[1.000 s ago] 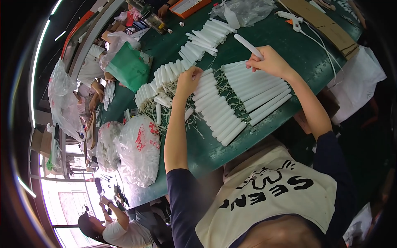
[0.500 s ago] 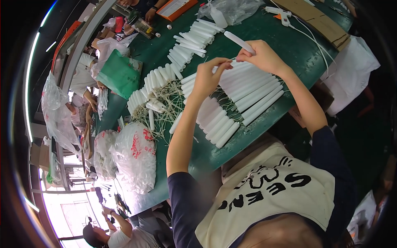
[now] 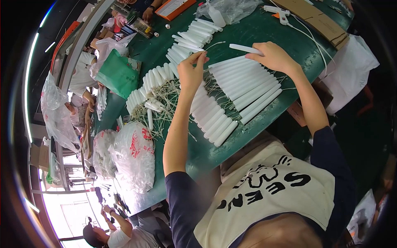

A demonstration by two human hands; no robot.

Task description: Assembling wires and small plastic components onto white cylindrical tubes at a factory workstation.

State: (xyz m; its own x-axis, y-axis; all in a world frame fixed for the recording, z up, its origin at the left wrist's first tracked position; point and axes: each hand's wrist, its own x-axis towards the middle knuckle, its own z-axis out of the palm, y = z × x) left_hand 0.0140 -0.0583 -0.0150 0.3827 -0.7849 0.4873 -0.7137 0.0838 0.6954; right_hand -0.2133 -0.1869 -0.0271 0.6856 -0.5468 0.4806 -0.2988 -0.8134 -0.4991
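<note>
My right hand [image 3: 271, 57] is closed around the right end of a slim white tube [image 3: 244, 48], which lies nearly level just above the far end of a row of similar tubes [image 3: 248, 82]. To its left, my left hand [image 3: 192, 73] pinches a thin pale cord [image 3: 214, 44] between thumb and fingertips; the cord's loose end curves up and to the right. A second row of white tubes [image 3: 213, 122] runs nearer to me, partly behind my left forearm. Thin cords stick out between the two rows.
A tangle of cords [image 3: 167, 97] lies left of my left arm, beside more white tubes [image 3: 155, 78]. Further back are a white squeeze bottle [image 3: 216, 16], a glue gun [image 3: 278, 12] with its cable, and cardboard [image 3: 310, 20]. Clear plastic bags [image 3: 134, 153] and a green bag [image 3: 119, 74] sit left.
My hands have moved apart: the left one went left with the cord, the right one slightly right. The tube in my right hand has tipped from slanting upward to nearly level.
</note>
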